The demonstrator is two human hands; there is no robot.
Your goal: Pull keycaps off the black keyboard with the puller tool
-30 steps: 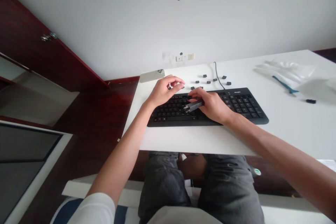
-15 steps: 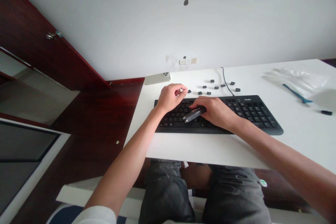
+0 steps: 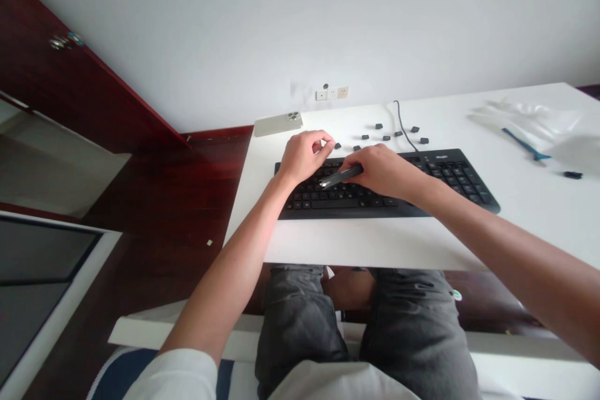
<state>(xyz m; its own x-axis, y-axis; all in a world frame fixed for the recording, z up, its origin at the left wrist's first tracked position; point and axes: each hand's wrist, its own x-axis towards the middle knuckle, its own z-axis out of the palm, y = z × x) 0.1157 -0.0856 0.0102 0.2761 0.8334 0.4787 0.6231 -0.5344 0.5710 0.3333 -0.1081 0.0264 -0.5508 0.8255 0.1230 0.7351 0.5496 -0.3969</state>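
A black keyboard [image 3: 332, 205] with a number pad lies on the white table, under both my hands. My right hand [image 3: 387, 170] is closed around a dark pen-like tool [image 3: 342, 176]. The tool's shiny end points left, over the keys; its exact kind is unclear. At the keyboard's upper left, my left hand [image 3: 304, 153] is curled with thumb and forefinger pinched together. A small black keycap [image 3: 337, 145] is right at those fingertips, and I cannot tell whether they grip it. Several loose keycaps [image 3: 379, 126] are scattered behind the keyboard.
A phone [image 3: 276, 124] lies face down at the table's back left. The keyboard cable [image 3: 403, 122] runs toward the wall. On the right are a crumpled clear plastic bag [image 3: 529, 115], a blue brush-like tool [image 3: 525, 144] and a small black piece [image 3: 572, 175].
My head view has tilted down slightly. My right hand has moved the tool a little left and farther back over the keys. The left hand keeps nearly the same pose.
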